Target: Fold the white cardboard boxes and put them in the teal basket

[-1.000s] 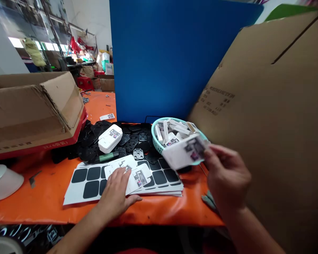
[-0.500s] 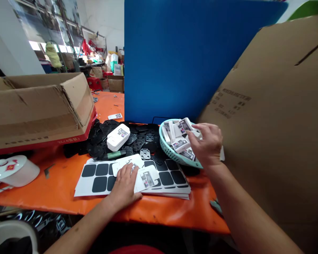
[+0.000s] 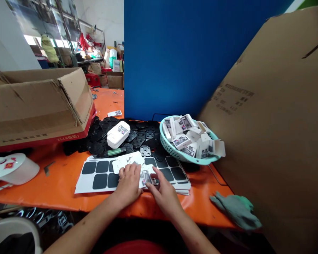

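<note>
A white printed carton (image 3: 145,177), looking flattened, lies on the sheets in front of me between my hands. My left hand (image 3: 128,180) covers its left end, fingers bent over it and thumb at the near edge. My right hand (image 3: 165,190) takes its right end between thumb and forefinger. Beneath are stacked white sheets (image 3: 88,186) with black rounded squares. Other white printed cards (image 3: 125,160) lie just beyond my left fingers. A light-blue basket (image 3: 175,152) at the right holds several small printed boxes (image 3: 182,141).
Behind the sheets, a white printed stack (image 3: 118,134) rests on black plastic pieces (image 3: 137,141). A cardboard box (image 3: 34,109) and white lidded pot (image 3: 14,171) stand left. A grey-green glove (image 3: 235,210) lies at the right edge. A blue panel (image 3: 188,60) and large cardboard (image 3: 270,123) rise behind.
My right hand has come from the basket, down and left, to the carton by my left hand. The basket's boxes are uncovered. My left hand stays nearly in place.
</note>
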`<move>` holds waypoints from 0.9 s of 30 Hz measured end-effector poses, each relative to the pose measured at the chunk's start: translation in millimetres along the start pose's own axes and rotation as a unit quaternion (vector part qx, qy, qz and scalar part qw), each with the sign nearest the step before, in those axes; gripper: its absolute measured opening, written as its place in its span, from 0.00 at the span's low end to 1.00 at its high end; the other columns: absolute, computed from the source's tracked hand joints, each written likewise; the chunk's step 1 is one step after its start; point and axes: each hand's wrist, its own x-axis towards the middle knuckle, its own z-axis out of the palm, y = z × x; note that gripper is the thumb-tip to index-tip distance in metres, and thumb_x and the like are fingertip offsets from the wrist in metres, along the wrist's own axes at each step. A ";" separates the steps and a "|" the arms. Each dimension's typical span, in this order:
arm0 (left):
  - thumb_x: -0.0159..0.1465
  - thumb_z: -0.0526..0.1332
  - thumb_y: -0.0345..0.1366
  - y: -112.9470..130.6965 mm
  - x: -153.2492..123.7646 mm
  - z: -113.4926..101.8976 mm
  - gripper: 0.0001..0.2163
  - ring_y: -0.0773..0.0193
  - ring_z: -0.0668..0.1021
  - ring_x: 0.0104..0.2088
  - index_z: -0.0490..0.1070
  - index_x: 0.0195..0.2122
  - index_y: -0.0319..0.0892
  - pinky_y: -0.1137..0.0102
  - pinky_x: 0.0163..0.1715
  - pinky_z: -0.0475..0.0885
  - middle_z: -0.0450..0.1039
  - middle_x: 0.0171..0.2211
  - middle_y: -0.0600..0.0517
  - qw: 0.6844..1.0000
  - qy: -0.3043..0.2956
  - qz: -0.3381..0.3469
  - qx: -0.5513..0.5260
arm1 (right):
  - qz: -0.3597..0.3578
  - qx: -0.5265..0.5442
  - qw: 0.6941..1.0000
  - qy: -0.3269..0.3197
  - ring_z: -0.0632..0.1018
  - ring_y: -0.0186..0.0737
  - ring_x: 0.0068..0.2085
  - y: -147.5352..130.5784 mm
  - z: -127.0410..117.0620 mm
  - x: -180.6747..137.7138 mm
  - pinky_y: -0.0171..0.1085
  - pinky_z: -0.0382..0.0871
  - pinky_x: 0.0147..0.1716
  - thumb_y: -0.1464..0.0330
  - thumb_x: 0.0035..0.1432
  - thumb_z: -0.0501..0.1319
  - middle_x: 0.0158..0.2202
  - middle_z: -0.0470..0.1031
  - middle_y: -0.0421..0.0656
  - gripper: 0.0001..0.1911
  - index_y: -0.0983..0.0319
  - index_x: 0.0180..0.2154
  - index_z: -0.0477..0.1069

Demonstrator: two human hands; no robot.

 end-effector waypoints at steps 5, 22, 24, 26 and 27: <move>0.51 0.64 0.28 6.2 -12.0 8.2 0.38 0.43 0.68 0.53 0.53 0.63 0.29 0.47 0.58 0.56 0.64 0.54 0.34 0.990 0.113 0.011 0.088 | 0.116 0.306 0.945 -0.017 0.70 0.30 0.24 -6.2 -3.4 -7.1 0.34 0.66 0.23 0.56 0.51 0.67 0.43 0.73 0.46 0.31 0.61 0.54 0.66; 0.59 0.54 0.25 17.9 -39.0 -3.7 0.19 0.52 0.76 0.37 0.66 0.53 0.27 0.57 0.41 0.71 0.75 0.41 0.39 0.925 0.267 0.139 0.233 | 0.132 0.297 0.945 -0.024 0.75 0.31 0.19 -24.6 -9.2 -48.9 0.34 0.69 0.21 0.55 0.46 0.71 0.36 0.75 0.41 0.25 0.61 0.44 0.74; 0.60 0.53 0.25 17.2 -40.4 -5.7 0.19 0.50 0.76 0.40 0.66 0.53 0.27 0.56 0.42 0.71 0.75 0.42 0.38 0.922 0.272 0.160 0.225 | 0.131 0.294 0.945 -0.053 0.74 0.32 0.19 -24.4 -14.5 -48.1 0.33 0.68 0.21 0.55 0.45 0.72 0.32 0.74 0.40 0.22 0.62 0.39 0.76; 0.61 0.52 0.24 17.4 -40.4 -9.9 0.18 0.49 0.76 0.42 0.66 0.52 0.27 0.55 0.43 0.70 0.75 0.42 0.38 0.919 0.281 0.180 0.211 | 0.136 0.313 0.936 -0.086 0.75 0.32 0.20 -25.7 -19.2 -48.3 0.33 0.69 0.23 0.56 0.45 0.72 0.34 0.76 0.41 0.22 0.61 0.40 0.76; 0.61 0.52 0.24 18.0 -40.3 -12.2 0.17 0.49 0.77 0.41 0.66 0.51 0.27 0.55 0.42 0.71 0.75 0.40 0.38 0.919 0.282 0.189 0.200 | 0.144 0.331 0.926 -0.107 0.76 0.31 0.20 -26.3 -20.5 -48.8 0.33 0.69 0.23 0.57 0.46 0.72 0.36 0.76 0.41 0.23 0.60 0.43 0.76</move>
